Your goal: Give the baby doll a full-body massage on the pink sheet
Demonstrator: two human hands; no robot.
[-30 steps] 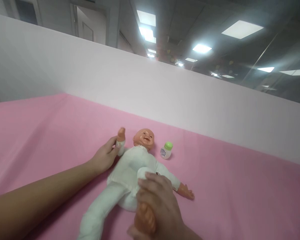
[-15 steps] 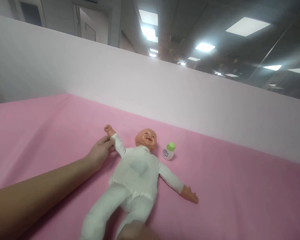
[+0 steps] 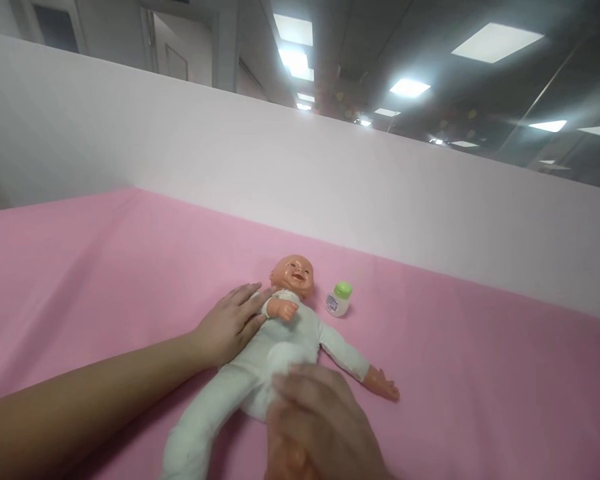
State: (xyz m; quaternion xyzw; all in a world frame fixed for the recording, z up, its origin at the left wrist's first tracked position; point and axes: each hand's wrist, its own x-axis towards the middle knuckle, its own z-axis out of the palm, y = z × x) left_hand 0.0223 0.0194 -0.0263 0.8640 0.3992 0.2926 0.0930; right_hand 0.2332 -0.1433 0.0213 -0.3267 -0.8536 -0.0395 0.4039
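Note:
A baby doll [image 3: 260, 347] in a white cloth body lies on its back on a pink sheet [image 3: 455, 387]. One of its arms is folded over the chest, and its small fist [image 3: 283, 309] points right. My left hand [image 3: 230, 327] is on that folded arm, fingers extended along the sleeve and thumb below it. At the bottom, my right hand [image 3: 325, 420], blurred, is wrapped round the doll's other-side leg, which is bent up with the knee over the belly. The doll's foot [image 3: 295, 460] shows partly under my palm.
Beside the doll's head stands a small clear bottle [image 3: 337, 305] with a green cap and a label. The doll's other arm [image 3: 347, 357] stretches out to the right. A white wall panel [image 3: 280, 173] runs behind the sheet. Ceiling lights and a door are beyond.
The doll's arm at my left hand went from stretched outward to folded across its chest, my left hand moving right with it. My right hand rose, and the leg there is now bent upward.

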